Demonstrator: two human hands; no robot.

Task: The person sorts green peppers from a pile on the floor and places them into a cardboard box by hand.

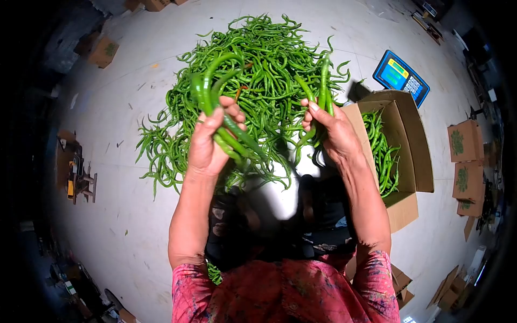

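A large heap of long green chili peppers (pixel 269 81) covers the floor in front of me. Above its near left part, my left hand (pixel 211 137) is closed round several green chilies, their curved ends sticking out above and below the fist. My right hand (pixel 335 129) pinches a smaller bunch of green chilies between thumb and fingers at the heap's right edge. One reddish chili (pixel 240 92) shows in the heap beside my left hand. To the right of my right hand stands an open cardboard box (pixel 404 121) partly filled with green chilies (pixel 381 153).
A blue digital scale display (pixel 401 78) stands behind the box. Cardboard cartons (pixel 466 141) printed with a green plant are stacked at the far right, and another carton (pixel 104 52) sits at the back left. A dark object with yellow parts (pixel 81 182) is at the left.
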